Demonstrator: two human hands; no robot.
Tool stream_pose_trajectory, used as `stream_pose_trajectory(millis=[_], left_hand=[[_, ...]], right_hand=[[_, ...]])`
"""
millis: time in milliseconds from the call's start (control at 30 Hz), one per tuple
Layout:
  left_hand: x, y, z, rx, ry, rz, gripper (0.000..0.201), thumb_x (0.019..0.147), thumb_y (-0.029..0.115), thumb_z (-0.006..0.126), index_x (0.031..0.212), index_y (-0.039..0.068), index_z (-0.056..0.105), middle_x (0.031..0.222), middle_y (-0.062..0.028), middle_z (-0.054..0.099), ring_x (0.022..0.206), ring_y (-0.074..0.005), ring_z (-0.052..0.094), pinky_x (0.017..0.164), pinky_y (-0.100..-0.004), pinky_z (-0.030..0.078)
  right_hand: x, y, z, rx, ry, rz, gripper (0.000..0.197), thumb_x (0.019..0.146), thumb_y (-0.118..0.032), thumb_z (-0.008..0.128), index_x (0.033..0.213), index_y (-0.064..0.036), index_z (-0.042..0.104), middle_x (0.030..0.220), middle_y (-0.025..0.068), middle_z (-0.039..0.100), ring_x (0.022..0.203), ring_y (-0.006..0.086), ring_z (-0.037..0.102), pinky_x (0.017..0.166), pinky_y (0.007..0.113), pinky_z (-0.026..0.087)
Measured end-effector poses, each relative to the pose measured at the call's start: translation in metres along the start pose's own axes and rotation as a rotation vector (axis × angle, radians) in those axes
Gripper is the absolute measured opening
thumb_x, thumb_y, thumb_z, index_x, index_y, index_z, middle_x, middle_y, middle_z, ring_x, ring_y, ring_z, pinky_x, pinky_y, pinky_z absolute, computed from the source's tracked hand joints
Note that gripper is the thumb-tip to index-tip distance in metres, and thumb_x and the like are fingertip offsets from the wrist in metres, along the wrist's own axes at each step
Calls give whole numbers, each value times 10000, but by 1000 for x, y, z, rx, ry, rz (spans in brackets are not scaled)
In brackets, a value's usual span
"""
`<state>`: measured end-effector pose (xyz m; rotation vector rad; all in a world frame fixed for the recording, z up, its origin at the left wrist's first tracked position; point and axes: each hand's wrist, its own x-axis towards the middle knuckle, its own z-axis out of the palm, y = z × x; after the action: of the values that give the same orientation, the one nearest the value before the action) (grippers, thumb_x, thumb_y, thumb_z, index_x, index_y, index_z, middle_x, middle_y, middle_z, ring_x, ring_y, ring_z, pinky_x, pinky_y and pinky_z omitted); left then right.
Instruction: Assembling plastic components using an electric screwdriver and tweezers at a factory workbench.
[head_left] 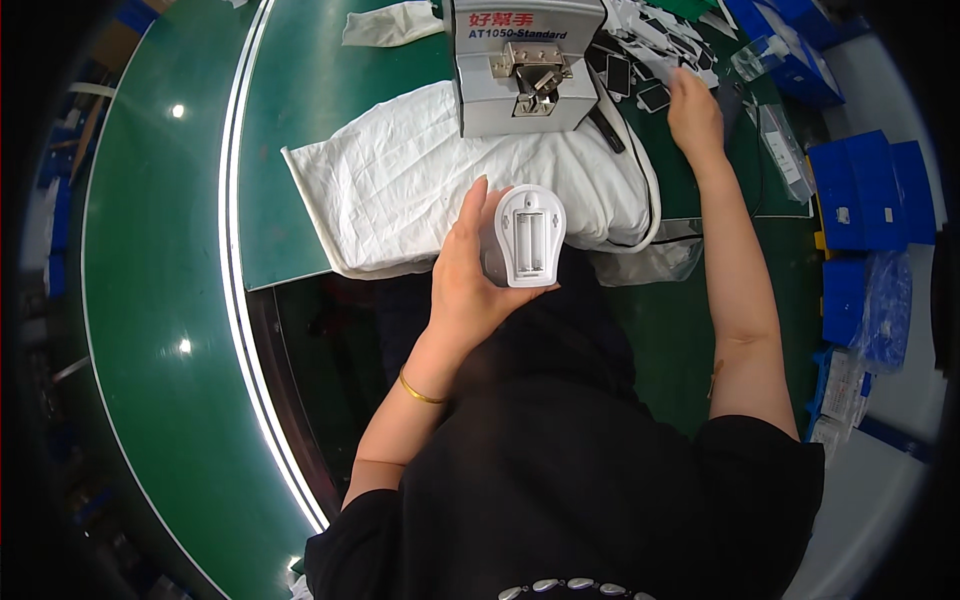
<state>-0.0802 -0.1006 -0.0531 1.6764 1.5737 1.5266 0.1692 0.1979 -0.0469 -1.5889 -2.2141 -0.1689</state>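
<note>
My left hand (467, 265) is wrapped round a white plastic device (514, 265), rounded at the top and narrower at the bottom. Its battery compartment (531, 242) faces up, uncovered, with metal contacts showing and no batteries inside. Farther off to the right, my right hand (697, 118) is at the near edge of a heap of small white and dark flat pieces (650, 45). The fingers of that hand are drawn together; whatever they pinch is too small to make out.
A grey tabletop machine (528, 95) stands ahead on a white cloth (390, 170) over the green table (290, 110). A white cloth piece (393, 24) lies behind it. On the right are blue bins (850, 195), a clear bottle (757, 60) and a plastic bag (650, 263). A bright light strip (232, 230) runs along the left.
</note>
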Motion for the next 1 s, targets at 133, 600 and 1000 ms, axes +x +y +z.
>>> stream_pose_trajectory(millis=[133, 600, 1000], left_hand=[[-2, -2, -2, 16, 6, -14, 1215, 556, 160, 950, 1526, 21, 232, 1363, -157, 585, 1171, -342, 593, 985, -409, 474], [-2, 0, -5, 27, -18, -41, 1212, 557, 171, 950, 1526, 33, 236, 1368, -148, 582, 1180, -338, 588, 977, -410, 477], [-4, -1, -3, -34, -5, -78, 1143, 556, 129, 946, 1500, 39, 308, 1375, -159, 575, 1220, -341, 579, 1014, -408, 467]], right_hand=[[-28, -60, -70, 687, 19, 41, 286, 1015, -127, 530, 1283, -109, 626, 1068, 65, 636, 925, 129, 608, 809, 277, 490], [-107, -159, -109, 1214, -818, -104, 238, 913, 3, 656, 1149, 7, 634, 945, 17, 637, 851, 64, 586, 756, 213, 480], [-131, -156, -83, 820, -404, -427, 463, 923, -34, 668, 1373, -69, 565, 1148, 44, 615, 989, 105, 571, 859, 245, 489]])
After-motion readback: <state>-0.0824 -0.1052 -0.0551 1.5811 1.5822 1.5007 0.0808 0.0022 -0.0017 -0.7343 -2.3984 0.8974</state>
